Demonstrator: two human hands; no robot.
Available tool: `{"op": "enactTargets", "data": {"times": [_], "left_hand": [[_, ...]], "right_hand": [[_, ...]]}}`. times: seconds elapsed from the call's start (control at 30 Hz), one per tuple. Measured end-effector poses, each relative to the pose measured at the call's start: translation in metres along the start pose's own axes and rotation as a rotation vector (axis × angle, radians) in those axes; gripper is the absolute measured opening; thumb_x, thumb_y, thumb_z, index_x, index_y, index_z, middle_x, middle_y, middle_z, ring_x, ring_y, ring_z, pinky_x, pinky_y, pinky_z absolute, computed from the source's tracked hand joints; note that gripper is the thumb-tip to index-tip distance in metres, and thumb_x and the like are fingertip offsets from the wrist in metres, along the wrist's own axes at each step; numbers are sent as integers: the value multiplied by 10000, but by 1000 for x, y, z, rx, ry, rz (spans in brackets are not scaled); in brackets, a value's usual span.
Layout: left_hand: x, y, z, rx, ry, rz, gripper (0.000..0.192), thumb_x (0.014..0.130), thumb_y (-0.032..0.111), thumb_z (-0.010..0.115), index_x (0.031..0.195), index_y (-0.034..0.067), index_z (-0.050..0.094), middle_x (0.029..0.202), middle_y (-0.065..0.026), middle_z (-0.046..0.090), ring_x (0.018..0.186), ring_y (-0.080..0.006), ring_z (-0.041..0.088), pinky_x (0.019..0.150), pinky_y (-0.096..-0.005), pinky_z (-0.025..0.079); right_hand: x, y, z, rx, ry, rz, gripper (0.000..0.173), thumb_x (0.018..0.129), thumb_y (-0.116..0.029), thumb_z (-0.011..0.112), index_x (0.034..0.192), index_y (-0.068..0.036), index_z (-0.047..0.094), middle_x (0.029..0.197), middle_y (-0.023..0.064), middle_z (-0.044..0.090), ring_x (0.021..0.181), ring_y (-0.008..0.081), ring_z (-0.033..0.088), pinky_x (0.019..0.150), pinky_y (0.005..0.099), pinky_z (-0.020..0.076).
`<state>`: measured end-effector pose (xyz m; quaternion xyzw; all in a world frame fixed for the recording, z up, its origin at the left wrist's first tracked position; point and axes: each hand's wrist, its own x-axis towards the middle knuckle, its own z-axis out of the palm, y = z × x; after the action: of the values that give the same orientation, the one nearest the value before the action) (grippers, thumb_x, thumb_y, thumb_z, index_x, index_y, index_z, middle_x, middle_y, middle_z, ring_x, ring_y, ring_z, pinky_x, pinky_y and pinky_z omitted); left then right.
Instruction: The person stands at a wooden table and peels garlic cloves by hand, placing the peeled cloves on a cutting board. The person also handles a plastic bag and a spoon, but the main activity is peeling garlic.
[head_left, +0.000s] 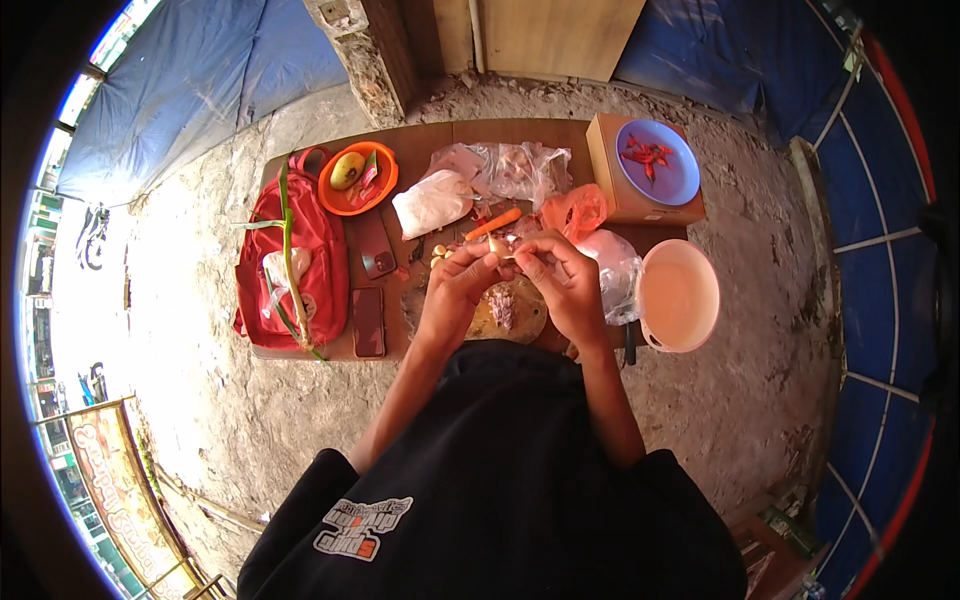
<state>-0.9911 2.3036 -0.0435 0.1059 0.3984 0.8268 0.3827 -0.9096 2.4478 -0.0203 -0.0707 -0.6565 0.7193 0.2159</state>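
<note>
Between my fingertips, above the near middle of the table, is a garlic clove (498, 246). My left hand (459, 279) grips it from the left, while the fingers of my right hand (559, 274) pinch at its right side, where a thin bit of skin seems to show. Below my hands, a pile of chopped shallots (502, 307) lies on a round wooden chopping board (529, 319). Several peeled cloves (439, 252) rest just left of my left hand. Beyond the hands is an orange carrot (493, 223).
A red backpack (255, 232) bearing a leek (289, 247), two phones (368, 322) and an orange bowl (390, 169) are on the left. Plastic bags (517, 169) lie behind. At right stand a pink basin (679, 296) and a cardboard box (604, 165) under a blue bowl of red chillies (675, 187).
</note>
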Motion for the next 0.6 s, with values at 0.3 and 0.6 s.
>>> {"op": "enactTargets", "data": {"times": [0.3,0.6], "left_hand": [[9,13,-16,-124,35,36,220,980,188,514,1105,11,552,1039,-68,584,899,-135,577,887,-305,477],[4,-8,5,114,95,-130,459,984,141,493,1406,-13,396,1098,-76,611,1051,-171,593,919,-312,467]], "right_hand": [[-15,-7,-18,163,32,205,109,926,-40,613,1008,30,606,946,54,631,850,141,643,807,263,501],[-25,15,-13,-353,120,-150,218,881,-95,666,1079,-6,665,992,87,664,923,178,632,830,286,501]]}}
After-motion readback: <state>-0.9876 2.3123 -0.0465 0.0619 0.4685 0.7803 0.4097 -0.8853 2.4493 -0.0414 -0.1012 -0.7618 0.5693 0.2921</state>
